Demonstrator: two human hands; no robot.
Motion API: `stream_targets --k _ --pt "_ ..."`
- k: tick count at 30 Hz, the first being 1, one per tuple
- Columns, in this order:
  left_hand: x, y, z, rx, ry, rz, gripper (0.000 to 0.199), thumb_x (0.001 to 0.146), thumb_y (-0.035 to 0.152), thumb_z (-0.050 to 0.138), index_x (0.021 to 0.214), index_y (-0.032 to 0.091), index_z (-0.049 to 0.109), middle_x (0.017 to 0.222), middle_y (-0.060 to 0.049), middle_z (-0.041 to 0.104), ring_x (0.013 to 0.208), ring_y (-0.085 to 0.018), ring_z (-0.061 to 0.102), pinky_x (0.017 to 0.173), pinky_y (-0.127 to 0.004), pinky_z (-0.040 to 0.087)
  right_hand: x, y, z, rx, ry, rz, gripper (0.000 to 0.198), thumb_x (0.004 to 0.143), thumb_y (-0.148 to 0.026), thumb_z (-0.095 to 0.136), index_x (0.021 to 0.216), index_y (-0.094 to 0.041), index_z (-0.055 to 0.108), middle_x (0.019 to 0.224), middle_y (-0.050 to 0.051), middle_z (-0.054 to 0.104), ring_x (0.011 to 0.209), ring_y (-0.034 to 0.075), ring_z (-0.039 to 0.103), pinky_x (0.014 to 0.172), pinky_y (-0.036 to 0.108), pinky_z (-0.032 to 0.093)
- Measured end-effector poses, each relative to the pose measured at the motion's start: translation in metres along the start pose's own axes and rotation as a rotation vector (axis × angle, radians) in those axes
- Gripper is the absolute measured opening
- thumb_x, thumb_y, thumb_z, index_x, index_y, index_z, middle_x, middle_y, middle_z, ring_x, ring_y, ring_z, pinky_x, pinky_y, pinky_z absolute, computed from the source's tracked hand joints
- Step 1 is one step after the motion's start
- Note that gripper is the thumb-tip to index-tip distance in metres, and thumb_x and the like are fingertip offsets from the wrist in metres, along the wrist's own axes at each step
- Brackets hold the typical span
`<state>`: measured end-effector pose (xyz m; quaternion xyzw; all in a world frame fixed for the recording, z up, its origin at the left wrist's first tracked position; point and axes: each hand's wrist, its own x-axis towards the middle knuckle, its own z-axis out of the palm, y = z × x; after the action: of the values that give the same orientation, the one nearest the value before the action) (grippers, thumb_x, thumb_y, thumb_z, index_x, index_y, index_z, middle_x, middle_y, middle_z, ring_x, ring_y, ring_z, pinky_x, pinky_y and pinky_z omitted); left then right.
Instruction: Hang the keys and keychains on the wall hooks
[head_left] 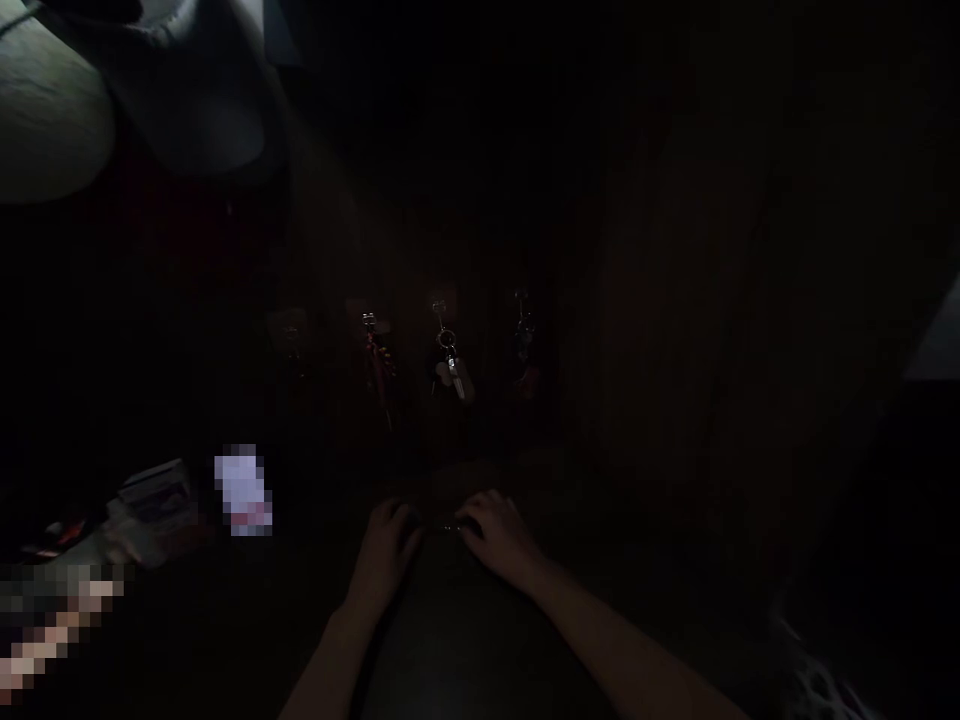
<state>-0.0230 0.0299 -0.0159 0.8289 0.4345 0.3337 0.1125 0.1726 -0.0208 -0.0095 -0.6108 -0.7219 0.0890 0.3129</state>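
In deep shadow at the lower middle, my left hand [388, 545] has its fingers curled inward and the thumb close to them. Facing it, my right hand [496, 532] is curled in the same way, fingers bent over and thumb tucked under. Between the two hands a thin dark thing with small shiny glints [448, 528] shows, too dim to name. Both hands seem to grip it at its ends, though the fingertips are lost in the dark. Beyond them a key ring with keys [454, 372] hangs from a hook.
Other dim bunches hang beside the keys, one stringy and reddish [380, 365], one darker [525, 340]. Left of my hands are a bright blurred-out rectangle [244, 490] and a boxlike packet [157, 500]. Pale rounded shapes [52, 110] fill the upper left. White lacy material [821, 685] lies lower right.
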Motion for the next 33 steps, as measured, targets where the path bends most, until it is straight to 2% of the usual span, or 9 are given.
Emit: stream_targets --k 7,12,18,21,26,30,33 --pt "0.002 0.008 -0.007 -0.167 0.043 -0.054 0.011 0.075 0.029 0.055 0.077 0.022 0.062 0.099 -0.007 0.06 0.099 -0.025 0.053 0.089 -0.043 0.041 -0.001 0.0 -0.009 -0.076 0.015 0.07 0.019 0.082 -0.02 0.05 0.093 -0.023 0.065 0.101 0.005 0.063 0.101 0.021 0.049 0.085 0.036 0.03" --pt "0.007 0.025 -0.012 -0.5 0.113 -0.278 0.015 0.07 0.035 0.06 0.07 0.02 0.06 0.095 -0.007 0.065 0.096 -0.023 0.058 0.087 -0.036 0.042 0.001 -0.002 -0.01 -0.052 0.105 0.055 0.018 0.083 -0.019 0.048 0.089 -0.023 0.064 0.097 0.003 0.064 0.098 0.02 0.05 0.084 0.035 0.031" --pt "0.005 0.038 -0.009 -0.988 0.011 -0.507 0.031 0.065 0.044 0.067 0.077 0.017 0.056 0.092 -0.009 0.069 0.084 -0.022 0.064 0.07 -0.031 0.049 0.004 -0.006 -0.007 0.021 0.215 -0.053 0.016 0.085 -0.018 0.047 0.09 -0.023 0.061 0.094 0.002 0.065 0.094 0.019 0.052 0.082 0.034 0.031" --pt "0.004 0.036 -0.004 -1.162 -0.058 -0.586 0.034 0.064 0.043 0.07 0.08 0.017 0.055 0.092 -0.011 0.069 0.082 -0.022 0.066 0.069 -0.032 0.05 0.003 -0.009 -0.007 0.054 0.239 -0.1 0.015 0.085 -0.019 0.047 0.089 -0.023 0.061 0.092 0.001 0.065 0.092 0.017 0.053 0.081 0.033 0.032" --pt "0.004 0.038 -0.005 -1.203 -0.074 -0.642 0.033 0.063 0.04 0.072 0.079 0.015 0.056 0.087 -0.011 0.068 0.077 -0.02 0.066 0.067 -0.03 0.05 -0.001 -0.016 -0.007 0.066 0.208 -0.187 0.006 0.082 -0.025 0.055 0.084 -0.023 0.059 0.087 0.0 0.064 0.088 0.016 0.053 0.078 0.031 0.033" --pt "0.004 0.041 -0.007 -1.17 -0.024 -0.644 0.03 0.061 0.036 0.074 0.074 0.015 0.058 0.076 -0.006 0.067 0.069 -0.016 0.064 0.063 -0.026 0.048 -0.005 -0.021 -0.004 0.045 0.129 -0.216 0.021 0.074 -0.04 0.064 0.082 -0.022 0.056 0.087 0.001 0.062 0.086 0.017 0.053 0.079 0.031 0.034" --pt "0.003 0.037 -0.005 -1.152 -0.022 -0.643 0.027 0.061 0.034 0.074 0.072 0.015 0.059 0.066 -0.001 0.064 0.063 -0.012 0.061 0.062 -0.023 0.047 -0.006 -0.024 0.0 0.028 0.085 -0.212 0.022 0.074 -0.04 0.064 0.08 -0.022 0.055 0.085 0.001 0.062 0.083 0.017 0.054 0.078 0.031 0.034"
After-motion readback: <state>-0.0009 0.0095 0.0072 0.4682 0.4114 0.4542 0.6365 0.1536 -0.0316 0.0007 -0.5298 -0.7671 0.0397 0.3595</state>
